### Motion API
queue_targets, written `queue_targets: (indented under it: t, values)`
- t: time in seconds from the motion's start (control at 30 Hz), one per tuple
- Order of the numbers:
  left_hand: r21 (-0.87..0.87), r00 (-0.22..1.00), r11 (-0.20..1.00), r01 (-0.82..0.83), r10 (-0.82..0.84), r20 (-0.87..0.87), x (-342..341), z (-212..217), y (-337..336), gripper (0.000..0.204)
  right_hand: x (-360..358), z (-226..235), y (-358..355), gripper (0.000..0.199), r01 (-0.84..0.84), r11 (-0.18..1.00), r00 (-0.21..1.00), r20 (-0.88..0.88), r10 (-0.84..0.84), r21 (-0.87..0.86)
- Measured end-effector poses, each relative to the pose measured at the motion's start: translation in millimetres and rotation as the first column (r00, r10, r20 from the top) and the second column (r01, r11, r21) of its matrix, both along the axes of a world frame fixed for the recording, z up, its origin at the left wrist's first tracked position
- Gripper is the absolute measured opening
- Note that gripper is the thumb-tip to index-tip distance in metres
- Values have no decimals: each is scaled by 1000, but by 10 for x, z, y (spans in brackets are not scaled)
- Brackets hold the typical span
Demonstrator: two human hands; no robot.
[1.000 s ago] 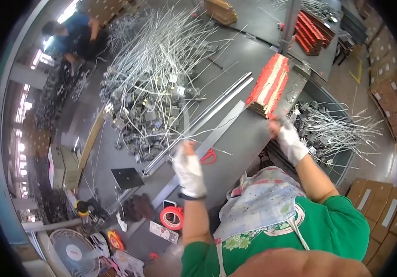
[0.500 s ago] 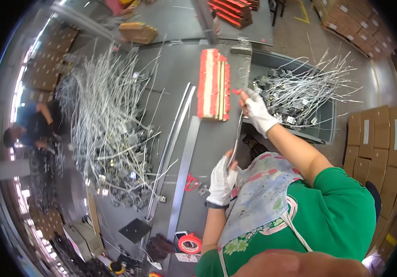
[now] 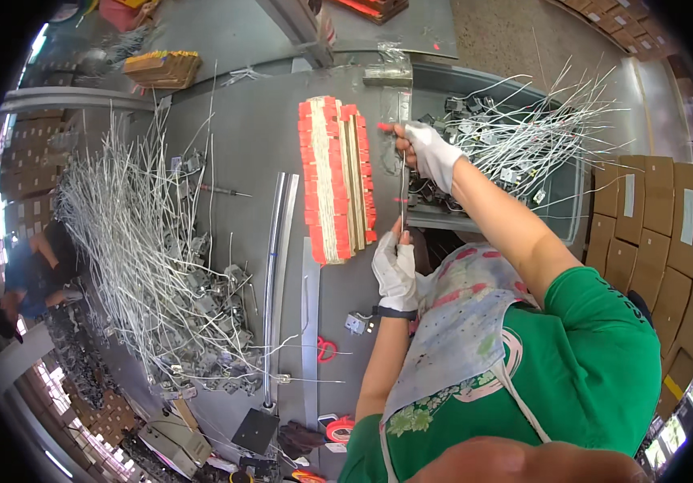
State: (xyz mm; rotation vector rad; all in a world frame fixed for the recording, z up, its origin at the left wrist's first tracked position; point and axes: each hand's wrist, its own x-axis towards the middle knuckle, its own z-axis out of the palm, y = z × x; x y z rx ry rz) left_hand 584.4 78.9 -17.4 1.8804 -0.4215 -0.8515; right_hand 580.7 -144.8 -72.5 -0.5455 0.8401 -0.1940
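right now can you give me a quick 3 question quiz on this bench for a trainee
1. True or false: both gloved hands hold the same thin wire.
2. What lies just left of the left hand? A) red and tan strip stack B) cardboard boxes C) a fan
3. What fills the bin by the right hand?

Key:
1. True; the wire runs between them.
2. A, the stack.
3. Wired metal parts in the grey bin.

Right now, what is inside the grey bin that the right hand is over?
The grey bin holds a tangle of thin white wires with small metal parts attached. The right hand and the wire heap cover the bottom, so what lies deeper cannot be seen.
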Motion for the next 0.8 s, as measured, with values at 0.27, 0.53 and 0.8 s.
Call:
queue_targets:
  t: [0.27, 0.53, 0.8]
  values:
    - [-107, 882, 993, 57, 0, 472, -4, -175, -128, 26, -181, 200, 81, 25, -98, 989, 980, -186, 76, -113]
    - [-74, 839, 992, 105, -48, 542, -8, -326, -148, 28, -721, 119, 913, 27, -107, 975, 983, -168, 75, -195]
    - [-78, 850, 992, 95, -41, 525, -43, -355, -150, 28, -635, 182, 933, 25, -170, 974, 972, -189, 140, -151]
